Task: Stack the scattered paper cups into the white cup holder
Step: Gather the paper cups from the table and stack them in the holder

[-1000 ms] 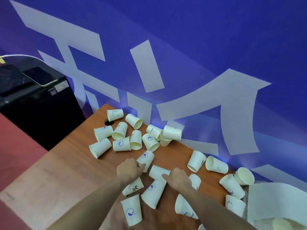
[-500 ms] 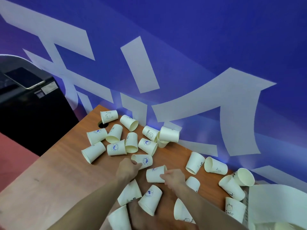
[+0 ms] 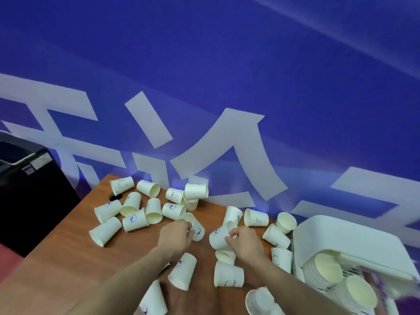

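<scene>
Your left hand (image 3: pixel 176 238) curls fingers round rim of paper cup (image 3: pixel 194 226) lying tilted on wooden worktop (image 3: pixel 56 269). Your right hand (image 3: pixel 246 243) grips second cup (image 3: pixel 219 236), thumb over its rim. Loose cups lie on their sides near your forearms. White cup holder (image 3: pixel 347 242) sits at right edge, stacked cups (image 3: pixel 327 268) inside. Farther off, cluster of scattered cups (image 3: pixel 136 208) near worktop's far left corner. Behind: blue wall (image 3: pixel 250 64) with white lettering, black cabinet (image 3: pixel 29 189) at left.
</scene>
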A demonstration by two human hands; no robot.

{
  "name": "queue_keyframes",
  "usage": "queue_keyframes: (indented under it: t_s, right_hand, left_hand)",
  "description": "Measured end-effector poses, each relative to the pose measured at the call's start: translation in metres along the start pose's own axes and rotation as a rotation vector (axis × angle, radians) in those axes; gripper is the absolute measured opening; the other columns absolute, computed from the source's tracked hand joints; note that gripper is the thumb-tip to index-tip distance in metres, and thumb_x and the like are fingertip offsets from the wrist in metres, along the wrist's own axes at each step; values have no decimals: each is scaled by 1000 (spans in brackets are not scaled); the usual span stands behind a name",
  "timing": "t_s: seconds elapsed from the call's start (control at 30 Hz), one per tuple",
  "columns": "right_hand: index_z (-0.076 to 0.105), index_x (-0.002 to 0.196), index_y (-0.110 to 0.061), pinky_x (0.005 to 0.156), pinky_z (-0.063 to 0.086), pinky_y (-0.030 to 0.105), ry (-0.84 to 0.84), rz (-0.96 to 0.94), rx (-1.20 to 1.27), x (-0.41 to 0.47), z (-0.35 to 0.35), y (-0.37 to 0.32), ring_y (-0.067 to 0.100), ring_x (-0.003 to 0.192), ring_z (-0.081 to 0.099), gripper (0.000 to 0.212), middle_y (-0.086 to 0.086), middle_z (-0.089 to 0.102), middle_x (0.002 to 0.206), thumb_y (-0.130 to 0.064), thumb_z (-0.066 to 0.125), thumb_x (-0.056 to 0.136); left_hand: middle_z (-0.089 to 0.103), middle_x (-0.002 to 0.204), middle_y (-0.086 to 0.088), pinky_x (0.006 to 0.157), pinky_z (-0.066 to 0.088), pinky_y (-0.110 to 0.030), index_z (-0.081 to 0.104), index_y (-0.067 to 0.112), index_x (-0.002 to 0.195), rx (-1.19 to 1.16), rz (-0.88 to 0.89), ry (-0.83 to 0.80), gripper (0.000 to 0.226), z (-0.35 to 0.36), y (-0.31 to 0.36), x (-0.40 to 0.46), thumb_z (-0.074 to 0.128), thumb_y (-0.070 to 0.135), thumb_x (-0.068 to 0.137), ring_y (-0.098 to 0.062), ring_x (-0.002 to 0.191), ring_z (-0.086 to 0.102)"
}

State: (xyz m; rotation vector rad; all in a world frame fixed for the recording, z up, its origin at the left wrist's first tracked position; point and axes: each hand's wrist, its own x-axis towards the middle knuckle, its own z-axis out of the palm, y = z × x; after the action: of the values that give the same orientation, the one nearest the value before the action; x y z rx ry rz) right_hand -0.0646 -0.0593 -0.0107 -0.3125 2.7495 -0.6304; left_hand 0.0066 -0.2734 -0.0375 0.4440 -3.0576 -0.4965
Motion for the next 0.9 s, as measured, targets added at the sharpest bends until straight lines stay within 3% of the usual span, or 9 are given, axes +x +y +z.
queue_keyframes:
  t_s: [0.2,0.33,0.4,0.5,0.77,0.9]
  right_hand:
    - [73,99,-30,59,39,22,134,-22,-53,-41,-49,52,10,78,60,21,-8,72,93,-41,59,89]
    - [74,95,-29,71,47,26,155,-3,-40,-70,-81,99,17,90,63,22,-4,71,91,-41,58,86]
    - [74,90,-27,70,48,28,147,23,-4,-84,-95,122,18,87,63,20,-3,69,85,-39,59,84]
    - [72,79,-20,61,44,27,163,52,34,-103,-113,159,18,74,61,18,-4,61,66,-34,60,79]
    - [73,76,-19,58,47,29,220,113,16,-132,-157,235,15,63,60,19,-1,66,64,-35,63,74]
    - [61,64,-16,56,46,29,227,161,-11,-142,-173,269,15,62,58,20,-4,59,59,-33,64,73]
  left_hand:
    - [66,97,3,67,45,-31,65,25,100,131,262,-18,30,-9,80,-13,43,45,94,-21,90,63]
    - [69,98,1,64,39,-29,67,24,101,207,454,-40,33,-8,144,-25,43,44,94,-22,85,64]
    - [70,100,0,67,41,-29,68,24,99,215,516,-51,32,-5,175,-31,44,44,94,-22,86,65]
    - [69,98,-2,71,47,-32,69,22,99,238,591,-81,33,2,220,-42,44,43,95,-23,87,64]
    - [68,89,-4,68,48,-33,66,20,89,251,692,-61,36,14,308,-61,40,43,96,-26,80,63]
    - [69,83,-4,66,46,-32,69,19,86,248,760,-23,39,13,350,-66,39,43,97,-26,75,62]
